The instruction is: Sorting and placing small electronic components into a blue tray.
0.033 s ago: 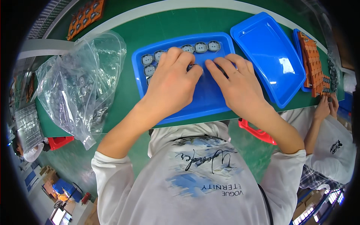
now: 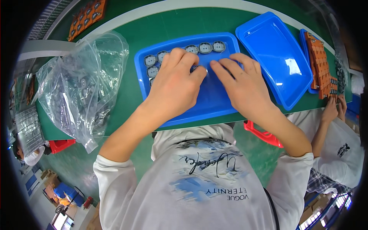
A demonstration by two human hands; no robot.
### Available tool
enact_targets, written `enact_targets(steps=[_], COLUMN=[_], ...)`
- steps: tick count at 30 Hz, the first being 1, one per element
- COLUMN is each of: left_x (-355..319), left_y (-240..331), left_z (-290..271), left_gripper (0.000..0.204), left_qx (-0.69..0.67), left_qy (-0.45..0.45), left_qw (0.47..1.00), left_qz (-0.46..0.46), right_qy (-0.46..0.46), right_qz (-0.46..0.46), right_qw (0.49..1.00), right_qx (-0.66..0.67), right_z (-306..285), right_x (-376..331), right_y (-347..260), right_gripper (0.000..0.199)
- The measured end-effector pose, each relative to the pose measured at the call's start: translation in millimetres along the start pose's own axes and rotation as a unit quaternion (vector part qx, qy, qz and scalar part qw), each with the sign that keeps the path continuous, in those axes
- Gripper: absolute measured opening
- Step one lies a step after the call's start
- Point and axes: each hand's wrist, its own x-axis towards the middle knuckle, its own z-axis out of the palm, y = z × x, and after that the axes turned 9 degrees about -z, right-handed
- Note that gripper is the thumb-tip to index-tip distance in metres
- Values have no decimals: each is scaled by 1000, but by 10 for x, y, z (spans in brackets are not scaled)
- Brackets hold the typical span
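Apparently mid-placement over the blue tray [image 2: 215,100], our left hand [image 2: 175,82] pinches a grey part [image 2: 194,69], right hand [image 2: 246,85] loosely spread, alignment next needing care

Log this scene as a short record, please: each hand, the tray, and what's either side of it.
left hand: fingers at a partly hidden part; grip unclear
right hand: over the tray; grip unclear
tray: blue, grey parts along far and left sides
left of tray: clear bag
right of tray: second blue tray, orange boards
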Motion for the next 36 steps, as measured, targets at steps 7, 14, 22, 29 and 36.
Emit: enact_targets(steps=[7, 14, 22, 29, 36], left_x=[22, 38, 36, 77, 82], left_y=[-9, -96, -121, -155, -171], left_z=[23, -2, -20, 18, 2], left_gripper=[17, 14, 23, 11, 10], left_qx=[-18, -21, 4, -8, -12], left_qy=[18, 32, 29, 56, 51], left_qw=[1000, 999, 998, 998, 998], left_qz=[-6, -23, -50, -37, -36], right_qy=[52, 55, 64, 105, 90], right_qz=[76, 70, 34, 21, 19], right_qw=[995, 995, 993, 991, 994], right_qx=[42, 51, 89, 77, 60], right_z=[-96, -37, -38, 151, 147], right_x=[-56, 13, 87, 184, 195], right_y=[34, 33, 117, 134, 158], right_gripper=[46, 36, 29, 21, 23])
